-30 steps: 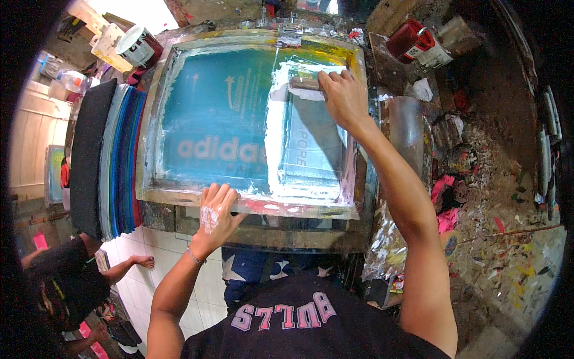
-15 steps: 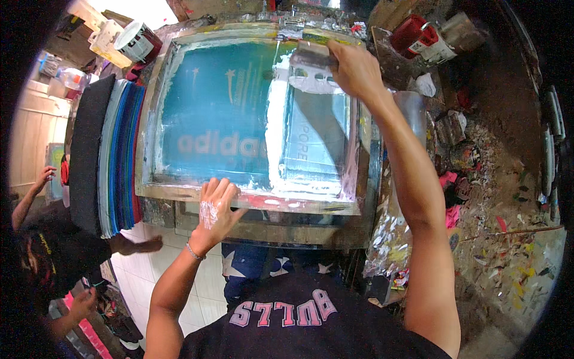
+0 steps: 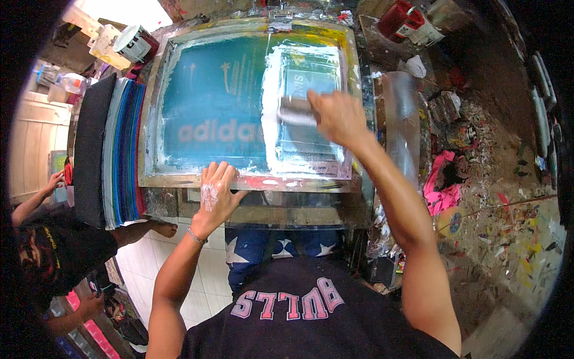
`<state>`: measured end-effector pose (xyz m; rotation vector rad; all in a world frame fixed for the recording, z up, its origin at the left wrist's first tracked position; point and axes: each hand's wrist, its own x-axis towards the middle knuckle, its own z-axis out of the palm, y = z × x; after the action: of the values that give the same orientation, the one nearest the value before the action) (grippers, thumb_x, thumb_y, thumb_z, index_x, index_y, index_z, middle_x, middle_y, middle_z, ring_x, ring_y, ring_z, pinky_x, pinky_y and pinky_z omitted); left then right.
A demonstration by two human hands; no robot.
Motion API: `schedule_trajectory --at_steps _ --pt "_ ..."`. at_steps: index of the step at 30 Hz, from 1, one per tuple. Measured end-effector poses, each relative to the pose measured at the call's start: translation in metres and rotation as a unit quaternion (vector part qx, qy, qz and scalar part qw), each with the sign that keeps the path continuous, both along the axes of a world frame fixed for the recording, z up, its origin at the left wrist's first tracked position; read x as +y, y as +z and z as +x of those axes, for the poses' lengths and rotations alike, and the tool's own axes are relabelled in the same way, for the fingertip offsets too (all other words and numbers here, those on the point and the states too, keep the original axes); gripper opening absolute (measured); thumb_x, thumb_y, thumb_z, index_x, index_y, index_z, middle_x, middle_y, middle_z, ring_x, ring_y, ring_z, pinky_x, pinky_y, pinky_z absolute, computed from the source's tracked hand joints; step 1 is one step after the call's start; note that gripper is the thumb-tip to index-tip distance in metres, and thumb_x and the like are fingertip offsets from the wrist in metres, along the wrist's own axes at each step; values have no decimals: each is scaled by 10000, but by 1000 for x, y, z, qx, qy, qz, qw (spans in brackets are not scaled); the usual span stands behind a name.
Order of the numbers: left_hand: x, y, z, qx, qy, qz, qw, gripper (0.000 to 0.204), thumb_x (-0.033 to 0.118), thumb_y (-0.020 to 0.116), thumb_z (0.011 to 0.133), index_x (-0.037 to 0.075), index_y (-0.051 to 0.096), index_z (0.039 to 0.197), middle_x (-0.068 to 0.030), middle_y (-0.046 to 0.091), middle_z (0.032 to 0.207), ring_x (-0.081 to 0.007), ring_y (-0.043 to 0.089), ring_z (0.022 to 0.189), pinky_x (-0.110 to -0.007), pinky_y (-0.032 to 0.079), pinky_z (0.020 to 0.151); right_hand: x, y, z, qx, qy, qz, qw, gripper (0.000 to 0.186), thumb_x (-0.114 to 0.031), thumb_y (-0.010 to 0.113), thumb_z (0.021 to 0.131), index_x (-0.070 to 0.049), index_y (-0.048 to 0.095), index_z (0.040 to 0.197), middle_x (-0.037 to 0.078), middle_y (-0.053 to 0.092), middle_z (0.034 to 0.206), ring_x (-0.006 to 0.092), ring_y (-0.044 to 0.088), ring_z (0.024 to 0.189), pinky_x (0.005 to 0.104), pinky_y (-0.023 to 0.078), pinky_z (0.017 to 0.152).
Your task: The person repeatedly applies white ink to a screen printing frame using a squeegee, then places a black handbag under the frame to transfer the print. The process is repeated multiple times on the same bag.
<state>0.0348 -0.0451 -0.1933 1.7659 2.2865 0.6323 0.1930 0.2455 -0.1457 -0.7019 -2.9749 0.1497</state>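
A screen-printing frame (image 3: 170, 180) lies flat before me, its teal mesh (image 3: 209, 90) bearing faint lettering and star shapes. My left hand (image 3: 216, 194) is closed over the near wooden edge, thumb apart, with white ink smeared on its back. Over the right half of the mesh, my right hand (image 3: 345, 119) grips a squeegee (image 3: 296, 112), which is partly hidden by the fingers and slightly blurred. A thick band of white ink (image 3: 271, 128) runs down the mesh to the left of the squeegee, around a paler rectangular print area.
A stack of dark and blue fabric-like sheets (image 3: 107, 152) stands left of the frame. Paint cans (image 3: 136, 45) sit at the far left, a red can (image 3: 399, 21) at the far right. Pink cloth (image 3: 442, 185) lies on the ink-spattered right side. Another person (image 3: 66, 245) is at the left.
My right hand has drawn the squeegee from the far end of the mesh toward me, to about mid-mesh. My left hand keeps its hold on the near edge.
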Motion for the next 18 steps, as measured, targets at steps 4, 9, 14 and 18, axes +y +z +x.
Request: schedule_trajectory --at_steps 4,9,14,18 --pt "0 -2 0 8 -6 13 1000 466 101 896 623 33 568 946 -137 538 951 -359 512 932 -464 403 831 -55 -3 37 71 38 -17 997 127 -52 633 808 -52 573 920 153 664 779 396 651 798 527 504 657" --pt "0 -3 0 15 -4 19 1000 481 140 915 629 38 572 951 -135 548 959 -353 520 938 -452 411 835 -60 6 41 69 30 -18 997 190 -21 642 778 -51 582 956 129 680 809 382 648 831 514 519 691" --pt "-1 -4 0 18 -6 38 999 481 149 915 638 55 559 948 -117 545 951 -333 525 939 -444 404 832 -55 17 39 40 23 -23 999 246 -19 658 768 -61 582 998 134 685 816 370 648 866 509 525 711" --pt "-2 -6 -1 20 -7 38 999 484 145 915 638 63 554 951 -103 552 952 -317 529 940 -436 399 829 -56 14 37 28 21 -22 999 242 -17 657 761 -60 574 985 137 680 812 373 648 875 512 522 714"
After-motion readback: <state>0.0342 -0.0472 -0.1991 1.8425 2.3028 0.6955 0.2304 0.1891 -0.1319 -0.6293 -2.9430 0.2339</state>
